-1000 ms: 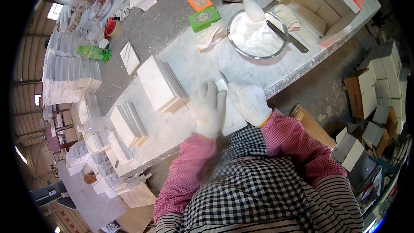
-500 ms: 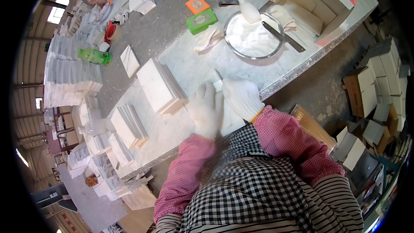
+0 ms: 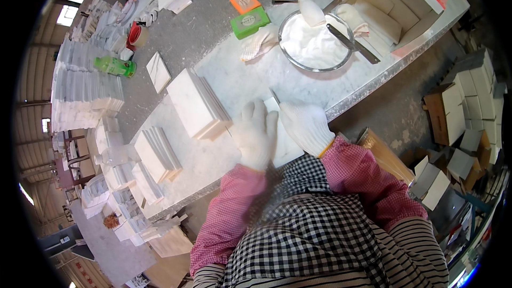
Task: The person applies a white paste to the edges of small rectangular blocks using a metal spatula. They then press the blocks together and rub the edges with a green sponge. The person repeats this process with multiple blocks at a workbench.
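My left hand [image 3: 253, 136], in a white knit glove, lies flat with its fingers stretched out, pressing on a white tile [image 3: 287, 148] at the table's near edge. My right hand [image 3: 306, 125], gloved too, is closed beside it at the tile's right side. A thin metal blade [image 3: 274, 96] sticks out past its fingertips, over the tile's far end; the grip is hidden in the glove, so the exact kind of tool cannot be told. Left of my left hand, close to it, stands a stack of white tiles [image 3: 194, 104].
A metal bowl [image 3: 314, 42] of white powder or paste holds a squeeze bottle [image 3: 311, 12] and a dark-bladed knife [image 3: 352, 44]. Nearby are a cloth [image 3: 260, 45], a green box [image 3: 250, 23], an orange box [image 3: 245, 2] and an open carton [image 3: 373, 5]. More tiles [image 3: 158, 152] stand left.
My right hand has slid a little to the right and nearer, with the blade in it, uncovering more of the tile. My left hand has stayed in place.
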{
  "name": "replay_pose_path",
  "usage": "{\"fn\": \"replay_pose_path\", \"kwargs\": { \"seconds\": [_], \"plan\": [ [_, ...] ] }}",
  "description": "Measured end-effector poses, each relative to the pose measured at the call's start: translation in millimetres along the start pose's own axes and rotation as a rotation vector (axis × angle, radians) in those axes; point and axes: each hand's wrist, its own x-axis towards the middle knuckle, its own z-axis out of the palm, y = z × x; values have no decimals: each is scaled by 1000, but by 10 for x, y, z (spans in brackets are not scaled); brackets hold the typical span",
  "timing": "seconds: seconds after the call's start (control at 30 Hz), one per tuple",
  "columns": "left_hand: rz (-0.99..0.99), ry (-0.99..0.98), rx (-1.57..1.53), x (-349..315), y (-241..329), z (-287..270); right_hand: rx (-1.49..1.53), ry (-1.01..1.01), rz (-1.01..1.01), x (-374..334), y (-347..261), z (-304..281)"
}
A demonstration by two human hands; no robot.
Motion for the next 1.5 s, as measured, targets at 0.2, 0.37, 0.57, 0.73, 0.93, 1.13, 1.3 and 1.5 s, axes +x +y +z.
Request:
{"fn": "replay_pose_path", "kwargs": {
  "seconds": [0.2,0.37,0.57,0.73,0.93,1.13,1.3,1.5],
  "plan": [
    [-18,-45,7,29,31,-44,-37,-67,28,207,44,45],
    [-39,-37,-7,22,26,-43,-4,-160,131,119,-7,-191],
    [-44,-36,19,23,56,-45,89,-69,150,-101,110,-263],
    [-24,-10,-6,9,12,11,160,-24,128,-167,58,-73],
    [-35,-16,-30,15,10,10,166,-15,112,-210,40,-87],
    [-10,13,-20,0,1,26,181,13,84,-205,24,-125],
    [-8,-14,-7,5,17,18,60,-120,80,3,-84,-228],
    [-5,-32,2,12,48,-5,-2,-165,75,49,-107,-232]
  ]
}}
